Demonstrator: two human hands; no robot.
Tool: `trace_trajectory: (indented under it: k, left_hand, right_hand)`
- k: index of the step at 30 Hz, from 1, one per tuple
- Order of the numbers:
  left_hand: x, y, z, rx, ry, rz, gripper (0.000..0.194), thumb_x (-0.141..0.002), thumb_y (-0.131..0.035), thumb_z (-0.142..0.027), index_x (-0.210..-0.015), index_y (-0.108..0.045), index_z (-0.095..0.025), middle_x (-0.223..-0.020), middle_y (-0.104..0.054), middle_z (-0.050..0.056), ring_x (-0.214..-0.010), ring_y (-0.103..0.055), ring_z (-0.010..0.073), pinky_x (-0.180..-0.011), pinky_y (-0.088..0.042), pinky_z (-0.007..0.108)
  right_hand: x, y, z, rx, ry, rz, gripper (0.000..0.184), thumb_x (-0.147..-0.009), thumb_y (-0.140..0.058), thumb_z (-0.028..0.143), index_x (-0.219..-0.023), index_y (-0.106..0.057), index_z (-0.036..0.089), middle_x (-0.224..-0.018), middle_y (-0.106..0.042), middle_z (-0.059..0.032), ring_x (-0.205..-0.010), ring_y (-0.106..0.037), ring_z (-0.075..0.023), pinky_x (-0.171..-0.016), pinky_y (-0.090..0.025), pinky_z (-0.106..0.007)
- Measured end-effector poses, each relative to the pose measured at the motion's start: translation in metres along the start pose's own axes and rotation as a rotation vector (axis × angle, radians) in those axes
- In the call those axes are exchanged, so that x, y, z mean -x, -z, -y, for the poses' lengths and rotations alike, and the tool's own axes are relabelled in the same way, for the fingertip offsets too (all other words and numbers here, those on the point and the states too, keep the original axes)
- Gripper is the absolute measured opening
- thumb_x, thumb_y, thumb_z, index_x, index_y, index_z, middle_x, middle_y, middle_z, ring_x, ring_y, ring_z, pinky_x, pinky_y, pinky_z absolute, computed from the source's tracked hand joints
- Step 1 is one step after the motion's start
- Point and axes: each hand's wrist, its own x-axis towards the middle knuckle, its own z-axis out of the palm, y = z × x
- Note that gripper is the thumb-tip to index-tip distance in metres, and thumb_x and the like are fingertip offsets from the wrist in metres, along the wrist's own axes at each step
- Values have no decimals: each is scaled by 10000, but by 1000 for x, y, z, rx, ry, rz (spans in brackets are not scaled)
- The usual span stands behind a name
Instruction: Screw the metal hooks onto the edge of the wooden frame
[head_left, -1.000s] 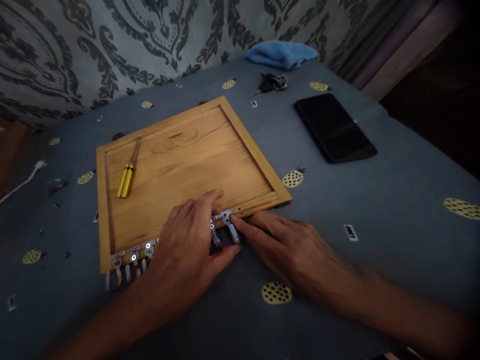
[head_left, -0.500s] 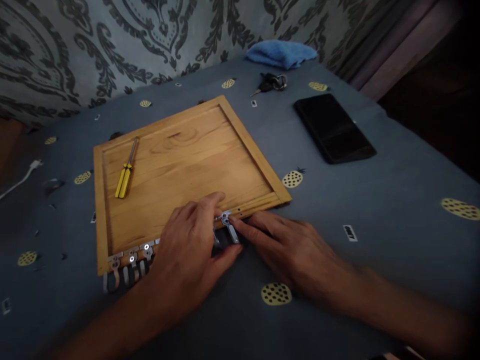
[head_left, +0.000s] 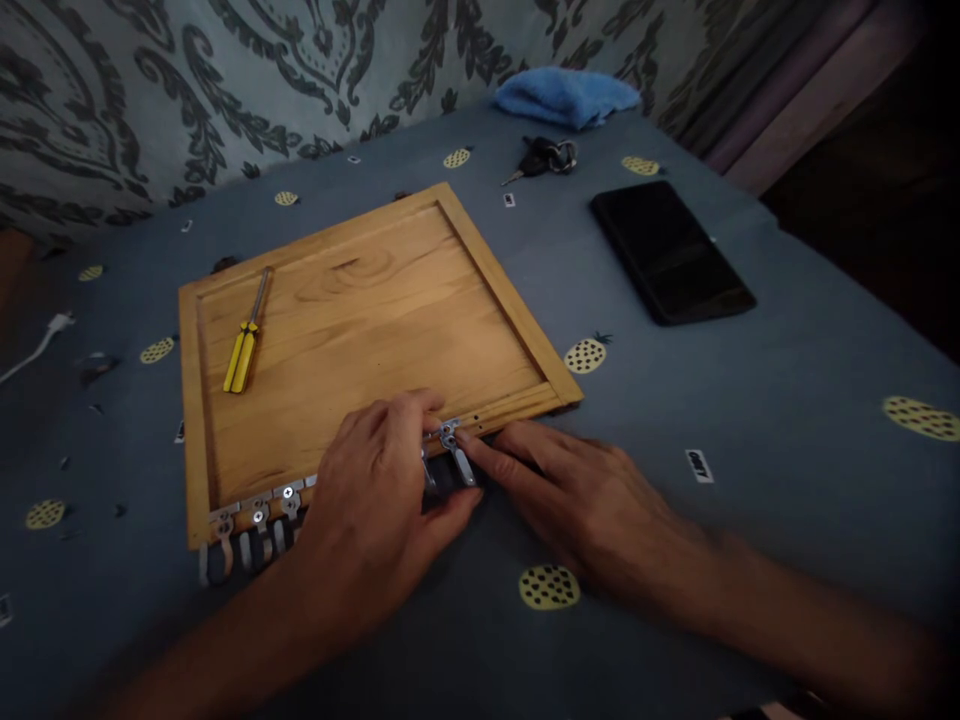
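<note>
Bracing the metal hook rail [head_left: 289, 493] at the near edge of the framed wooden panel [head_left: 367, 330], the left hand [head_left: 373, 485] in the head view grasps it from above, fingers over the edge and thumb reaching along the near side by the hooks; the fingertips are partly hidden. The right hand [head_left: 592, 500] touches the rail's right end with its index fingertip, its other fingers bent. Its thumb is out of sight, so whether it pinches anything cannot be told.

The rail lies along the panel's near border, with hooks projecting toward the person and its middle covered by the left hand. Two holes show in the wood just beyond its right end.

Compared with the earlier frames, both hands keep nearly the same pose. The picture has shifted a little, the panel's left side and the yellow-handled screwdriver [head_left: 240, 358] now appearing farther left. The screwdriver still lies on the panel's left part. On the blue tablecloth [head_left: 810, 400], the black phone [head_left: 671, 250], keys [head_left: 540, 158] and blue cloth [head_left: 566, 97] remain beyond the right hand.
</note>
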Motion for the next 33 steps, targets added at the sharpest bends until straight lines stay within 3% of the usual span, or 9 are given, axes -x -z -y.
trace_trajectory:
  k: [15,25,33]
  left_hand:
    - [-3,2,0,26,7,3,534,-702,-759,-228,-1131,-441,-236,-996,-680,53,-979,-668,275,-851,-558,471]
    - [1,3,4,92,17,36,709,-718,-770,-199,-1306,-377,-242,-1111,-659,73,-1036,-658,265,-917,-544,473]
    - [-1,3,3,62,2,46,699,-717,-779,-195,-1286,-372,-227,-1075,-664,64,-1015,-651,261,-895,-546,471]
  right_hand:
    - [0,1,-1,-4,12,17,387,-965,-356,65,-1315,-517,105,-939,-670,-87,-800,-638,-181,-625,-530,-278]
    - [-1,-1,0,8,1,-6,379,-954,-382,55,-1291,-543,117,-934,-666,-82,-816,-639,-182,-611,-509,-261]
    - [-6,-1,-1,-4,22,-62,288,-989,-416,123,-1196,-613,89,-916,-654,-102,-822,-589,-218,-736,-522,-370]
